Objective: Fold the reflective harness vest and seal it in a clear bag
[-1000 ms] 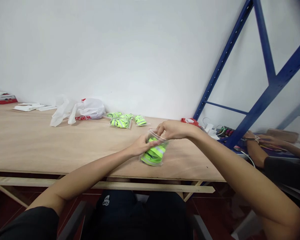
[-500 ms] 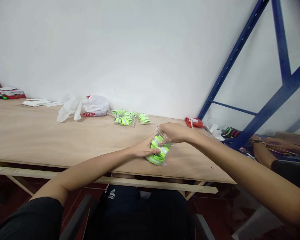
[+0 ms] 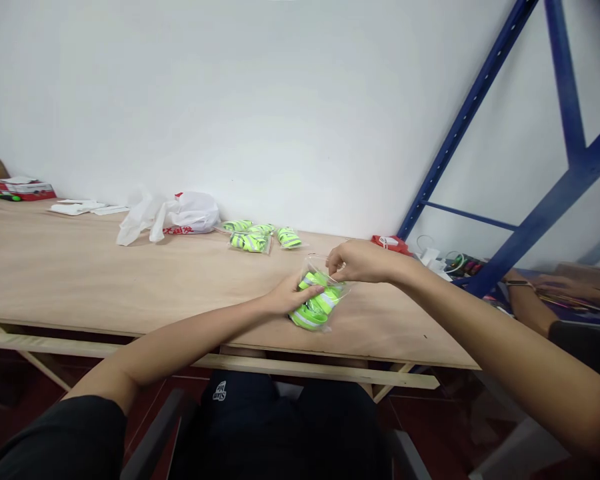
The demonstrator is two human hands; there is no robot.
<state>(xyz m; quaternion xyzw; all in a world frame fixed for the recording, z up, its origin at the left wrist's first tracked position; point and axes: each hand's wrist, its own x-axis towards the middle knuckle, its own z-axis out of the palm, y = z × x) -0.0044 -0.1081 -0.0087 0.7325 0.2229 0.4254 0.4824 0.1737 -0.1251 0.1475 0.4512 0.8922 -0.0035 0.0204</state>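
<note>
My left hand (image 3: 300,293) is closed around a clear plastic bag (image 3: 314,261), its thumb across the front. Folded inside the bag is a neon yellow-green reflective strap (image 3: 310,317) with silver stripes. At the bag's upper right edge, the fingers of my right hand (image 3: 347,262) are curled and pinch the plastic near its mouth; the fingertips are partly hidden. The bag is tilted above the table's front part. Farther back lie several similar bagged neon straps (image 3: 250,240), one of them (image 3: 289,237) a little apart to the right.
On the wooden table (image 3: 155,287), a white plastic bag (image 3: 195,210), white papers (image 3: 83,207) and a red box (image 3: 25,190) lie along the wall. A red item (image 3: 393,245) is at the back right. Beside a blue metal frame (image 3: 523,223), another person's arm (image 3: 525,303) shows.
My right hand has shifted slightly, its fingers now showing at the bag's mouth, which looks wider. My left thumb has moved up a little on the bag.
</note>
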